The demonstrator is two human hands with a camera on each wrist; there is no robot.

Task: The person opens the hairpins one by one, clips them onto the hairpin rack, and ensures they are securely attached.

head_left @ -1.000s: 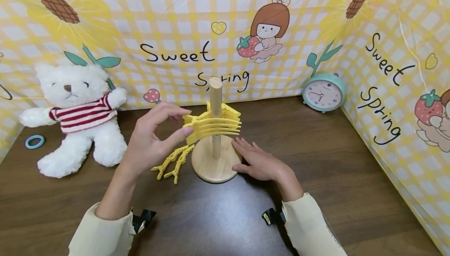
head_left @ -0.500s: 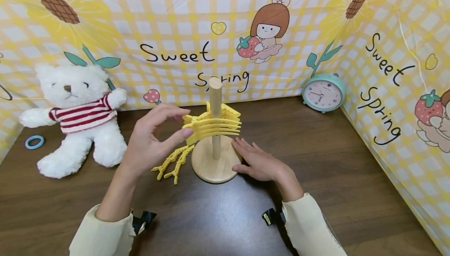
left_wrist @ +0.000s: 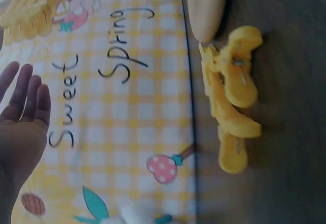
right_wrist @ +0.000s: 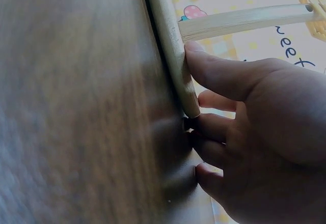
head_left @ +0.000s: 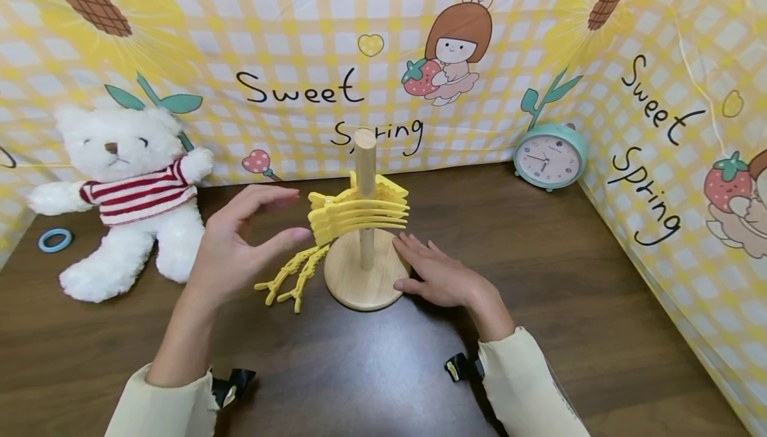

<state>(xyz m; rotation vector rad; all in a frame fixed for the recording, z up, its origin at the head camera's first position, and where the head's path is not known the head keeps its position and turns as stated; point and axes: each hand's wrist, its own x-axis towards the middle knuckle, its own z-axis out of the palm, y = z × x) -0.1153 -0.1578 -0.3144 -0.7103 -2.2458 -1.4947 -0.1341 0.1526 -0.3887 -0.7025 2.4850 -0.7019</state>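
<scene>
A stack of curved yellow plastic pieces, like hangers (head_left: 329,217), hangs partway up the upright post (head_left: 365,157) of a wooden stand. My left hand (head_left: 230,247) hovers just left of the stack, thumb and fingers apart with a gap between them and the yellow plastic. On the round wooden base (head_left: 358,290) rests my right hand (head_left: 446,277), its fingers extended along the right edge. The right wrist view puts the thumb (right_wrist: 219,71) against the base's rim. Yellow spring clips (left_wrist: 240,76) on the table lie left of the base, below my left hand.
A white teddy bear (head_left: 140,184) in a striped shirt sits at the back left, with a light blue ring (head_left: 55,240) beside it. A mint alarm clock (head_left: 550,157) stands at the back right. Printed yellow checked cloth (head_left: 299,37) walls off the brown table (head_left: 569,290).
My left hand has let go of the yellow stack and drawn back to the left. The stack stays on the post, and the right hand remains at the base. The head view has shifted slightly.
</scene>
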